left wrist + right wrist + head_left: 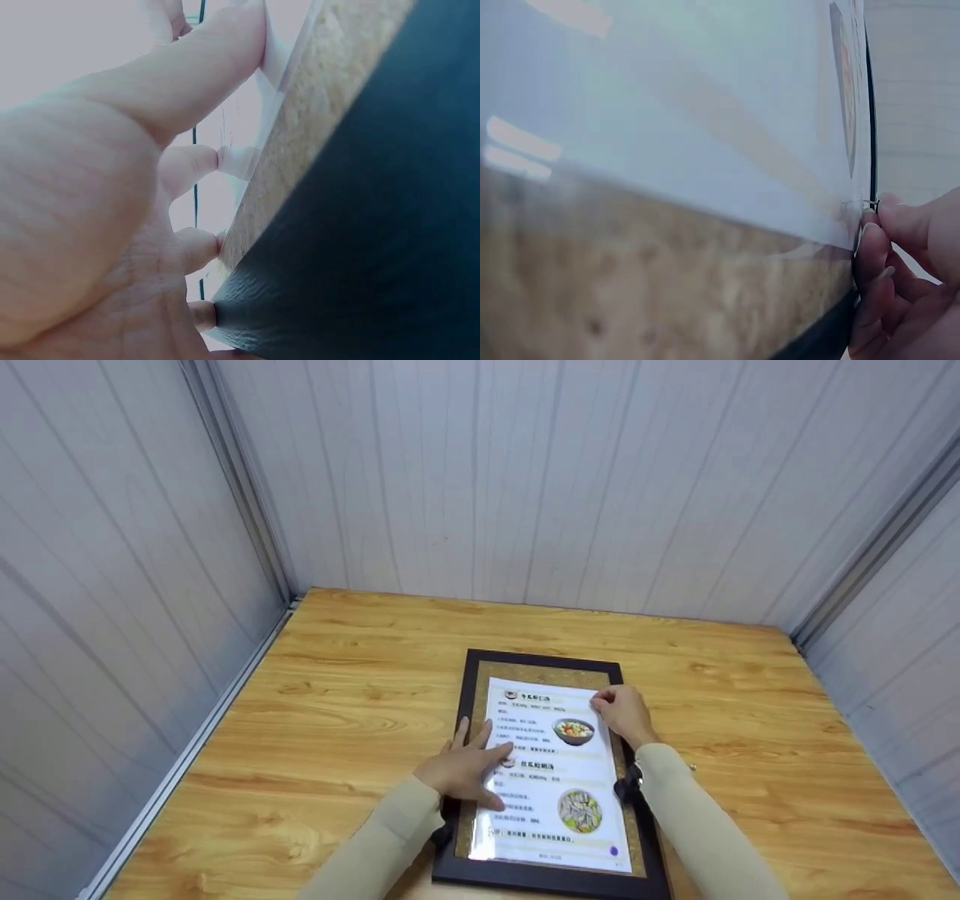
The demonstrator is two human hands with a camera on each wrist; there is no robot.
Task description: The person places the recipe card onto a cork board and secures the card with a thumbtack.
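A glossy printed recipe sheet (541, 780) with pictures of two food bowls lies on a dark-framed cork board (541, 669). My left hand (466, 771) rests with spread fingers on the sheet's left edge and the board. In the left wrist view, the fingertips (196, 161) touch the sheet near the cork strip (300, 135). At the sheet's upper right corner, my right hand (622, 712) pinches a small pin. The right wrist view shows the pin's thin metal shaft (868, 202) between thumb and finger, its tip at the sheet. The fingers hide the pin's head.
The board lies on a wood-grain table (360, 697) near its front edge. A tiny shiny object (692, 767) sits right of the board, beside the right forearm. A purple spot (613, 851) shows at the sheet's lower right. Pale panel walls (510, 487) enclose the back and sides.
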